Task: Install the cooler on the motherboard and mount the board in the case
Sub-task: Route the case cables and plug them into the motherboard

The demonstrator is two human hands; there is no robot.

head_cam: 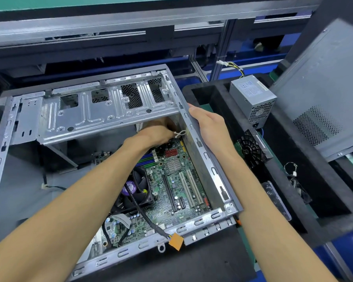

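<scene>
The open metal case (212,169) lies on its side on the bench. Inside it sits the green motherboard (171,186), with a black cooler fan (139,188) mounted on its left part. A black cable with an orange-tagged plug (176,242) runs from the fan over the case's front rim. My left hand (157,135) reaches deep under the drive cage (102,110) to the board's far edge; its fingers are hidden there, near a white cable clip (180,134). My right hand (206,123) grips the case's right wall at the top rim.
A black foam tray (283,180) to the right holds a grey power supply (253,98), a black fan module (251,149) and loose cables. The case's side panel (324,88) leans at far right. A conveyor frame runs along the back.
</scene>
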